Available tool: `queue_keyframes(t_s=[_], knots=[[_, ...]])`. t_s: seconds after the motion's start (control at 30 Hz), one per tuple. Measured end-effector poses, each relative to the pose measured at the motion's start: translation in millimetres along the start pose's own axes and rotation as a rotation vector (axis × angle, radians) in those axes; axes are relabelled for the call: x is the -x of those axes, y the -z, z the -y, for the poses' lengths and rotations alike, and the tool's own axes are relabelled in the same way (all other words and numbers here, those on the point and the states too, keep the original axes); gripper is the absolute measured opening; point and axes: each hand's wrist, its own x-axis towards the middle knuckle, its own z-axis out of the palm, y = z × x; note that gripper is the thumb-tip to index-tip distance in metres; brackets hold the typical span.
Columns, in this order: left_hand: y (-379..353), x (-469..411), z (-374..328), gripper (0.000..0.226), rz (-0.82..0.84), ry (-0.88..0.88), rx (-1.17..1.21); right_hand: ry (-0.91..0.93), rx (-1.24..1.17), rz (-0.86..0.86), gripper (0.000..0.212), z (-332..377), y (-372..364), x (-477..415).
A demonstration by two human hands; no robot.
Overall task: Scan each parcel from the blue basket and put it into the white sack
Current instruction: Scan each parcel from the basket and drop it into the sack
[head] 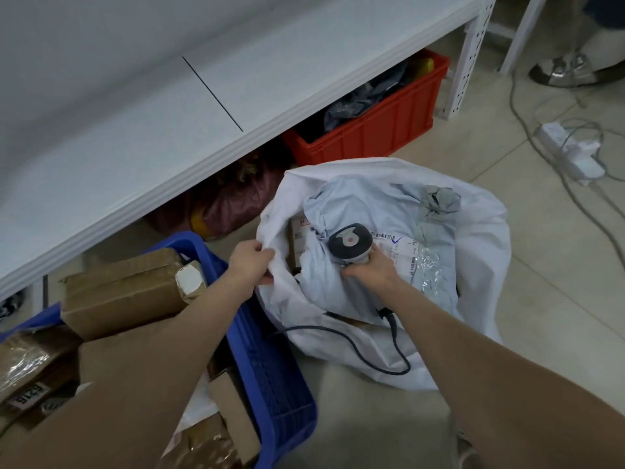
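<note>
1. White sack [473,252]: stands open on the floor just right of the blue basket [280,394], its mouth facing up. Several pale grey mailer parcels [355,204] already lie inside, one with its printed label [402,245] uppermost.
2. Blue basket: sits at lower left, partly under the white surface [135,137]. It holds a number of cardboard parcels [125,292], so a good share of the work remains, by my judgement.
3. Left hand [252,262]: closed on the near-left rim of the sack, pinching the fabric and holding the mouth open.
4. Right hand [370,270]: closed round the handle of the scanner [350,245], held over the parcels in the sack. Whether it also presses on a mailer cannot be told. The scanner's cable [365,357] trails across the sack's front.
5. Step in hand: depositing, apparently finishing with a parcel in the sack.
6. Next move calls for: releasing the rim, reaching left for a boxed parcel, turning its barcode towards the scanner.
</note>
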Motion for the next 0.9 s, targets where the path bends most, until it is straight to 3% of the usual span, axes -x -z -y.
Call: queue_keyframes(t_s=[0.07, 0.1, 0.2, 0.3, 0.4, 0.57, 0.63, 0.77, 0.9], knots=[[0, 14, -7, 0.008, -0.006, -0.003, 0.103, -0.028, 0.026, 0.019, 0.066, 3, 0, 1], [-2, 22, -6, 0.024, 0.007, 0.004, 0.108, -0.052, 0.036, 0.025, 0.067, 3, -1, 2], [-8, 31, 8, 0.072, 0.031, 0.001, -0.118, -0.090, 0.038, 0.015, 0.057, 0, 1, 15], [-17, 46, 10, 0.093, 0.036, -0.047, -0.288, -0.086, -0.100, -0.037, 0.039, 0, 12, 50], [-31, 63, 10, 0.091, 0.006, -0.098, -0.455, -0.176, -0.287, -0.163, 0.022, -15, 28, 82], [-53, 86, 21, 0.087, -0.065, -0.226, -0.736, -0.363, -0.610, -0.323, 0.025, -57, 58, 111], [-64, 92, 27, 0.081, -0.158, -0.359, -0.895, -0.398, -0.623, -0.379, 0.022, -73, 70, 114], [-99, 93, 31, 0.071, -0.161, -0.561, -1.114, -0.464, -0.501, -0.473, 0.029, -107, 86, 101], [-121, 72, 39, 0.063, -0.163, -0.531, -1.234, -0.543, -0.548, -0.468, 0.037, -140, 90, 79]])
